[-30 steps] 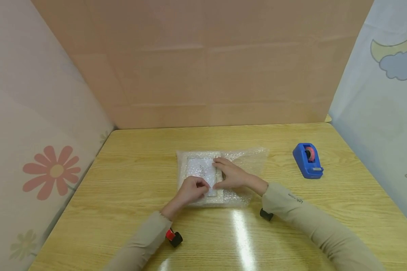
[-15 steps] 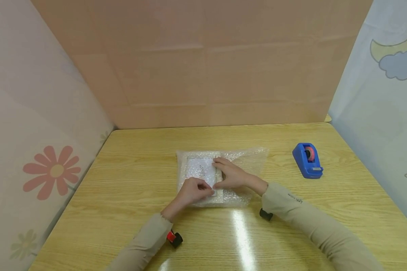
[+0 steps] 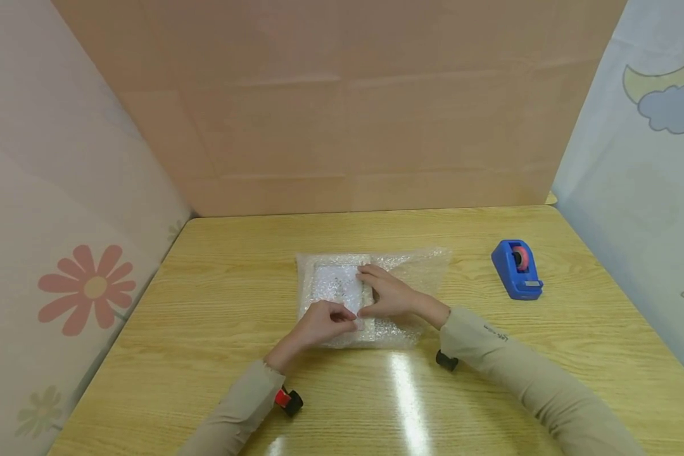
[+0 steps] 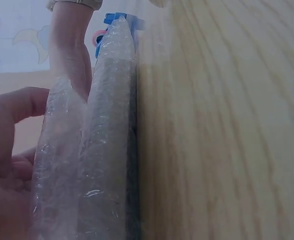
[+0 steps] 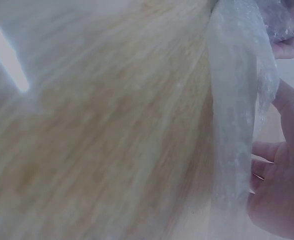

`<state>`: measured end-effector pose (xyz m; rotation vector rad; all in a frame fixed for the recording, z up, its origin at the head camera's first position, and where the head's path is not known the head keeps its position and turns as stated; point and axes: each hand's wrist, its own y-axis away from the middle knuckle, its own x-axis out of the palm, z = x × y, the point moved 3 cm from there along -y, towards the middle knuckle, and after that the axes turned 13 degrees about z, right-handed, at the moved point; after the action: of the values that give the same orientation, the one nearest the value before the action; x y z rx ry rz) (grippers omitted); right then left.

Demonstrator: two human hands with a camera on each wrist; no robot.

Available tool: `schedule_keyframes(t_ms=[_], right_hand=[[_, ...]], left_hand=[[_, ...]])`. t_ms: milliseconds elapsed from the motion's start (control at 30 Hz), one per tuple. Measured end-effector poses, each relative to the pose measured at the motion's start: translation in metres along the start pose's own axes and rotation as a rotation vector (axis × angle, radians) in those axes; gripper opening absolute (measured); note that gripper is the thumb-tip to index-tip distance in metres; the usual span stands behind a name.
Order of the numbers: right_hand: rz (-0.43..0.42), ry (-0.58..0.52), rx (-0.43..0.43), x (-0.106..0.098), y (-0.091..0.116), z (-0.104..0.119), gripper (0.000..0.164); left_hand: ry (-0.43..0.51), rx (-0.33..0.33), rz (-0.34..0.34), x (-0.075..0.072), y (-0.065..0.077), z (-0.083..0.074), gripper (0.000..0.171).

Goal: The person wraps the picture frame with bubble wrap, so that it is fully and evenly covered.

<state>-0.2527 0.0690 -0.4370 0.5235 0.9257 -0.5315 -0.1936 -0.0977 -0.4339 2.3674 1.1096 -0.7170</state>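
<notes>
A white picture frame (image 3: 337, 282) lies flat, with clear bubble wrap (image 3: 413, 269) over it and spreading out to its right. My left hand (image 3: 322, 323) pinches a bit of the wrap between thumb and fingertips near the frame's lower right corner; the right wrist view shows this hand (image 5: 290, 47) at the raised wrap. On the frame's right side rests my right hand (image 3: 396, 296), thumb and fingers spread, holding the wrap down. In the left wrist view a flap of bubble wrap (image 4: 59, 155) stands up beside the left hand (image 4: 9, 135).
A blue tape dispenser (image 3: 515, 272) with a pink roll stands toward the right side of the wooden table (image 3: 228, 259). A tan panel (image 3: 342, 126) closes off the back, and printed cloth walls rise on the left and right.
My left hand has shifted slightly right and down along the wrap, its fingertips now close to the right thumb. The right hand has stayed in place.
</notes>
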Motion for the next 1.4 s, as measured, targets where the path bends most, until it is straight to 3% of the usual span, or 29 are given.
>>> schedule_keyframes(t_ms=[133, 400, 567, 833, 1033, 1133, 1233, 1300, 1400], right_hand=[[0.007, -0.003, 0.007, 0.0, 0.0, -0.001, 0.084], [0.051, -0.043, 0.055, 0.0, 0.003, 0.006, 0.083], [0.06, -0.053, 0.078, 0.004, 0.006, 0.011, 0.081], [0.095, -0.034, 0.052, 0.007, 0.008, 0.015, 0.104], [0.102, -0.01, 0.065, 0.007, 0.009, 0.017, 0.107], [0.105, -0.007, 0.072, 0.007, 0.008, 0.018, 0.108], [0.107, 0.002, 0.072, 0.006, 0.008, 0.019, 0.107], [0.107, 0.008, 0.066, 0.006, 0.008, 0.018, 0.106], [0.12, 0.02, 0.07, 0.007, 0.008, 0.017, 0.105]], left_hand=[[0.019, 0.025, -0.009, 0.002, -0.001, -0.002, 0.017], [0.047, -0.024, -0.073, 0.007, -0.001, -0.002, 0.021], [0.054, -0.038, -0.079, 0.007, -0.002, 0.0, 0.021], [0.034, -0.065, -0.109, 0.006, -0.002, 0.002, 0.032], [0.049, -0.051, -0.11, 0.005, 0.0, 0.002, 0.032], [0.062, -0.014, -0.1, -0.003, 0.001, 0.0, 0.03], [0.047, 0.0, -0.118, -0.019, 0.003, 0.0, 0.032], [-0.009, -0.016, -0.174, -0.033, 0.004, 0.004, 0.037], [-0.081, -0.102, -0.286, -0.055, 0.004, 0.018, 0.049]])
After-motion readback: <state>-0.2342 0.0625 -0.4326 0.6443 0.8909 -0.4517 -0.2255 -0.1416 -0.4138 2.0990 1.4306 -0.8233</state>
